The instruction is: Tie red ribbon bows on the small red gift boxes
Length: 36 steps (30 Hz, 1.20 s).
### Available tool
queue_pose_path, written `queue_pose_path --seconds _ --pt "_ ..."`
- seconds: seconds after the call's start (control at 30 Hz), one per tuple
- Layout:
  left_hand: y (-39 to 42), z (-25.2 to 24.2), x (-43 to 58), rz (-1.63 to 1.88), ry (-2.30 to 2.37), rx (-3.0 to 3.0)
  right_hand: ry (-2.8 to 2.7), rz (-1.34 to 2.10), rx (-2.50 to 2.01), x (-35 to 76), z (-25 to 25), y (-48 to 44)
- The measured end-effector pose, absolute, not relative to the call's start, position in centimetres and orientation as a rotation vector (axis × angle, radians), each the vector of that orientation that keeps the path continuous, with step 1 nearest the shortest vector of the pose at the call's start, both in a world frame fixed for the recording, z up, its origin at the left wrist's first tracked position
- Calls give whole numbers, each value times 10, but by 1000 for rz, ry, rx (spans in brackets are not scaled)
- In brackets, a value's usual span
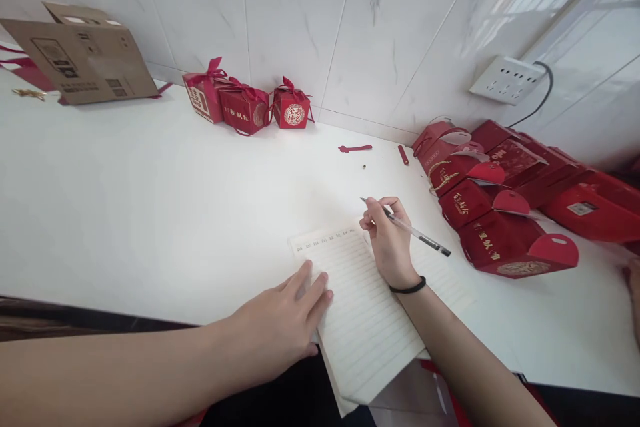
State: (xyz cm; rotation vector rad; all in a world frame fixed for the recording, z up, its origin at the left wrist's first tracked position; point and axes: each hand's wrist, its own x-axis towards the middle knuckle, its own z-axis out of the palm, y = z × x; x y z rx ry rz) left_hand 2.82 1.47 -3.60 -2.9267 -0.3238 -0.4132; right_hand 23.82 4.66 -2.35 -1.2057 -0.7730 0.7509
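Observation:
A lined notebook [360, 307] lies open at the front edge of the white table, its lower part jutting past the edge. One row of small handwritten characters runs along the top of its left page. My left hand [285, 313] rests on that page's left margin with fingers stretched out, holding nothing. In my right hand [387, 240] is a pen [420, 235] with a clear barrel and dark ends, gripped between thumb and fingers. The pen's tip points up and left, above the top of the pages. A black band circles my right wrist.
Three red gift boxes [245, 107] with ribbons stand by the wall, right of a brown cardboard box [95, 63]. Several red boxes [500, 240] fill the table's right side, below a power socket [507, 80]. Red ribbon scraps [356, 148] lie mid-table. Part of another person's hand [633, 287] shows far right.

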Motion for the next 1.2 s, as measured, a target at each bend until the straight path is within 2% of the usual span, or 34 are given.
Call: queue_pose_path --seconds 0.2,0.37,0.53,0.8,1.2 --pt "12 -40 30 -456 -334 -2986 -764 792 -1129 227 -18 42" --pt "10 -34 32 -413 -425 -3016 -1002 1122 -1355 200 -25 36" --pt "9 -30 34 -392 -388 -3016 -1285 924 -1468 187 -32 29" --pt "4 -34 35 -457 -568 -3015 -1405 954 -1559 186 -33 28" --pt "-2 -34 36 -280 -604 -3014 -1452 999 -1567 188 -32 25"
